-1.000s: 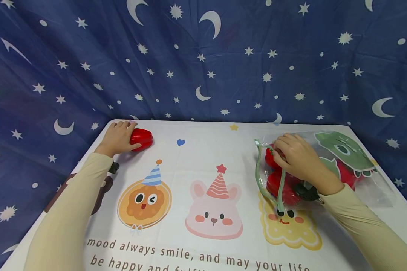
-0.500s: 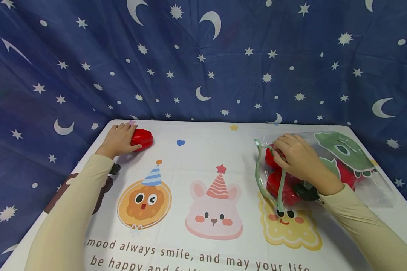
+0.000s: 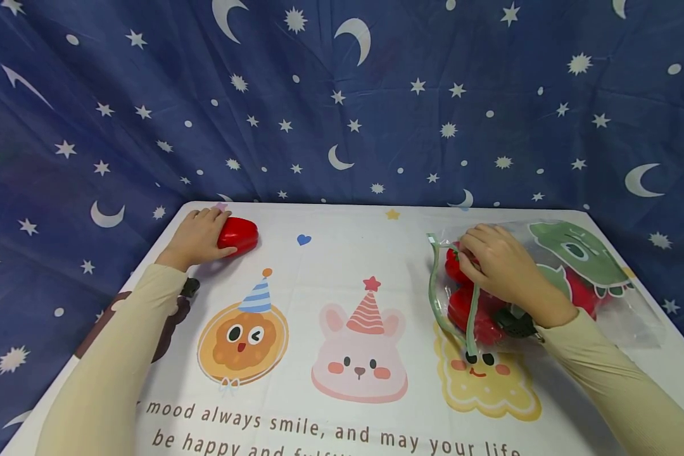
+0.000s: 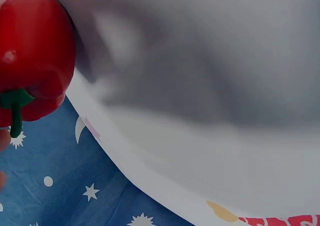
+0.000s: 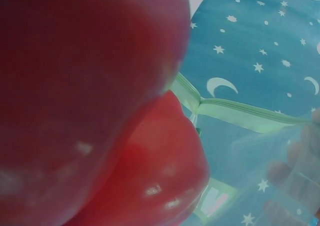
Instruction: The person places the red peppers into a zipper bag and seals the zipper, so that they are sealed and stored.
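On the far left of the table, my left hand (image 3: 196, 237) holds a red bell pepper (image 3: 239, 236), thumb on the near side and fingers at the back. Its green stem shows in the left wrist view, where the pepper (image 4: 37, 51) fills the upper left corner. At the right, my right hand (image 3: 498, 263) grips the upper side of a clear zip bag (image 3: 633, 323) near its green-edged mouth. Red bell peppers (image 3: 462, 310) lie inside the bag. In the right wrist view a pepper (image 5: 160, 171) sits close up, and fingers (image 5: 280, 173) show through the plastic.
A white tablecloth (image 3: 365, 247) printed with cartoon figures and lettering covers the table. Behind it hangs a dark blue curtain (image 3: 399, 145) with moons and stars. A green cartoon creature (image 3: 576, 250) is printed on the bag.
The bell pepper in my left hand has turned slightly and shifted a little to the right. My right hand and the bag have stayed in place.
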A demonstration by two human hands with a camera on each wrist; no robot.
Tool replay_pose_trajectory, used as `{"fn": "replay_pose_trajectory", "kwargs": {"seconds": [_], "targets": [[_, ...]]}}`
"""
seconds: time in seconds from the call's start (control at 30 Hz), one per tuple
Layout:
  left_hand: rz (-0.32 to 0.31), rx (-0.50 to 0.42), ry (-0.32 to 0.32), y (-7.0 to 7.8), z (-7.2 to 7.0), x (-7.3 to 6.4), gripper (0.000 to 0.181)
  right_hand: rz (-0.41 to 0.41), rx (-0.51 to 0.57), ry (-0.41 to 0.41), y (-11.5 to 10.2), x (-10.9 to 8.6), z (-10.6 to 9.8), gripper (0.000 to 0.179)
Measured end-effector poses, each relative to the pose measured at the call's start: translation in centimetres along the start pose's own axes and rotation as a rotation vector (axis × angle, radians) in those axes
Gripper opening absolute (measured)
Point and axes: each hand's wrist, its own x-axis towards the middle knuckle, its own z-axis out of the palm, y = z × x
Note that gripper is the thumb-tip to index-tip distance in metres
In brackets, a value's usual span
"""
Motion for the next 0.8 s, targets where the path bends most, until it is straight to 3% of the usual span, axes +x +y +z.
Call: {"fn": "replay_pose_trajectory", "kwargs": {"seconds": [0.4,0.8], "targets": [[0.051,-0.026,0.070,0.24,0.06,-0.55,0.080,-0.031,0.005,0.021,0.09,0.10,0.01,0.011],[0.067,-0.010,0.038,0.39,0.02,-0.90,0.083,-0.005,0.001,-0.011,-0.06,0.04,-0.09,0.013]]}}
